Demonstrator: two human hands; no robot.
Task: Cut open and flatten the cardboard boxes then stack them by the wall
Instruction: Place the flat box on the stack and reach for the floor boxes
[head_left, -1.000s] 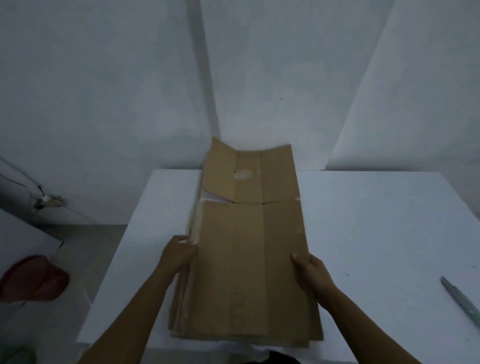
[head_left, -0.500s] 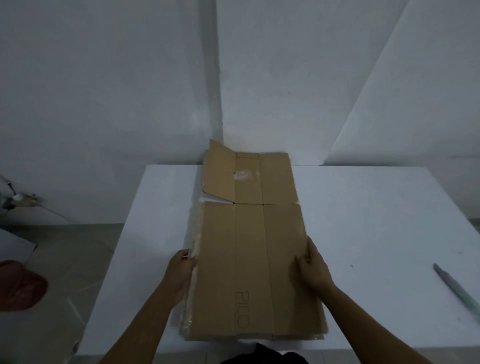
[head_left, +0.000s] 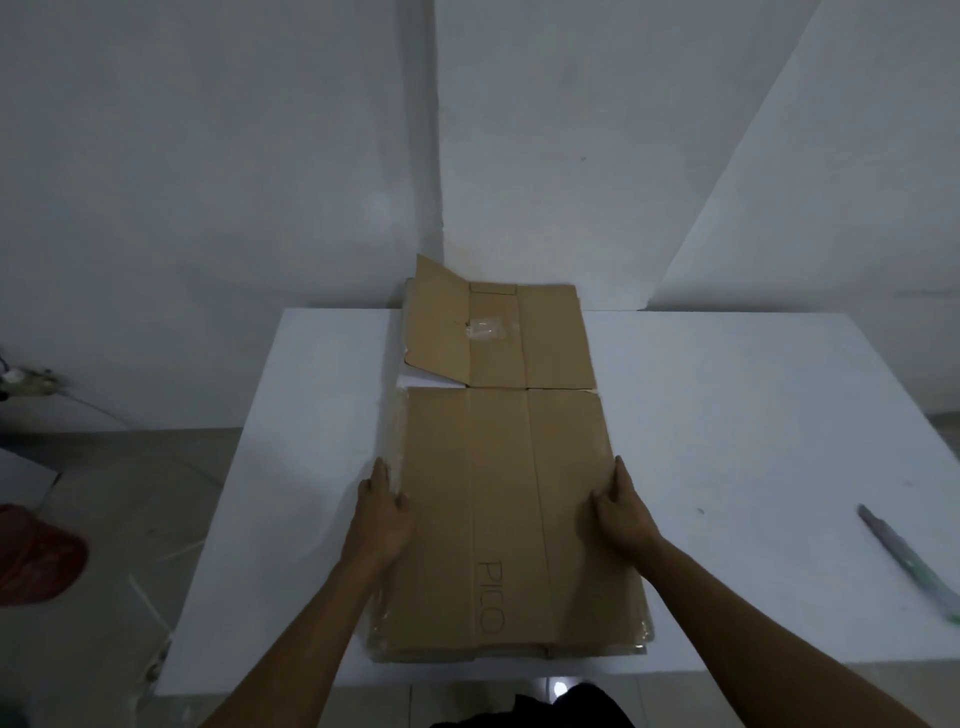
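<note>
White table (head_left: 727, 415) bears flattened cardboard stack (head_left: 498, 493), left hand (head_left: 382, 514) and right hand (head_left: 623, 514) pressing its sides, grips wide.

Right of the cardboard stack (head_left: 498, 493): wide bare surface (head_left: 727, 415), obstructed only far right by a slim grey-green tool (head_left: 904, 558). Left of the stack: narrower bare strip to the surface edge. Behind the stack: wall (head_left: 519, 156) close, no passage. Against the stack's long sides: left hand (head_left: 379, 512), right hand (head_left: 621, 512).
</note>
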